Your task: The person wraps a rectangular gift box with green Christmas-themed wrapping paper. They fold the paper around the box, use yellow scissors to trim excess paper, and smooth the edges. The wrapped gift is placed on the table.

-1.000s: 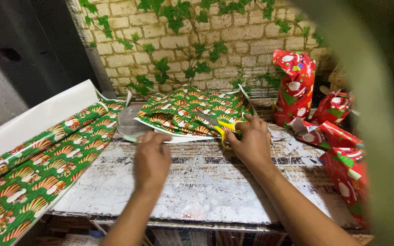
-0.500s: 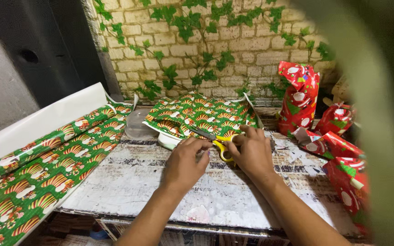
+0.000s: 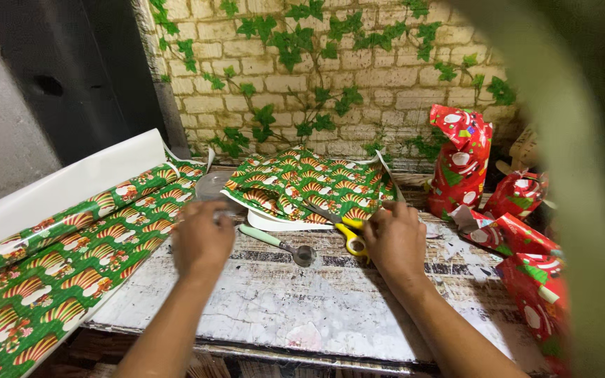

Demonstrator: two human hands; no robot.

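Between the hands, a spoon (image 3: 285, 245); right hand (image 3: 395, 241) clamped on yellow scissors (image 3: 348, 232); left hand (image 3: 202, 238) loosely curled, empty.

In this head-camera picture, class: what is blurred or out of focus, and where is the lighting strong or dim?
Head view: a big green-grey blur covers the right edge, too close to identify; the left hand is slightly motion-smeared; the right hand on the yellow scissors is fairly sharp; light falls evenly on the worn tabletop, while the dark wall at upper left stays dim.
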